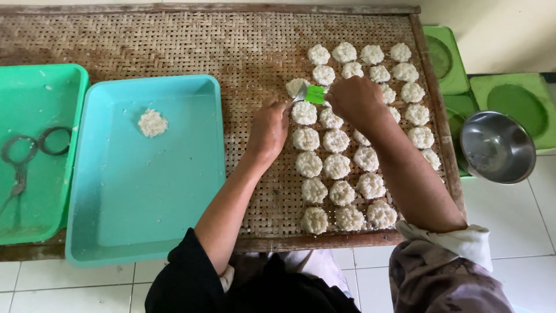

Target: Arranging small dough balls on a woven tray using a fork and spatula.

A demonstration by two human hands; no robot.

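Sleeves, dark at left and rolled pale cuff at right, sit closest to camera; both forearms reach fwd over near edge of woven bamboo tray (pixel 174 46).

Item in hand: green spatula (pixel 315 94), small flat tool, gripped by right hand (pixel 354 99). Fingers closed round its handle end; blade pts left toward a rice cake (pixel 296 87) lying at top of the leftmost column. Long axis of spatula approx. left-right, parallel to tray's far edge. Cake lies just left of blade tip, touching or nearly so; cannot tell if blade is under it.

Left hand (pixel 269 128) sits just below and left of that cake, fingertips pinched near spatula tip; whether it pinches the cake or the blade not discernible. Left hand is the nearer of the two to the cake; right hand is on opp. side, over the cake rows.

Surrounding: rice-cake rows (pixel 341 168) fill right third of tray, approx. four columns, near edge to far edge. Blue tray (pixel 191 174) overlaps woven tray's left-centre, holding a single cake (pixel 153 123) near its far-left corner. Green tray (pixel 63 81) at far left holds scissors (pixel 26 156). Steel bowl (pixel 497 146) off right edge, on green stools (pixel 515 98).
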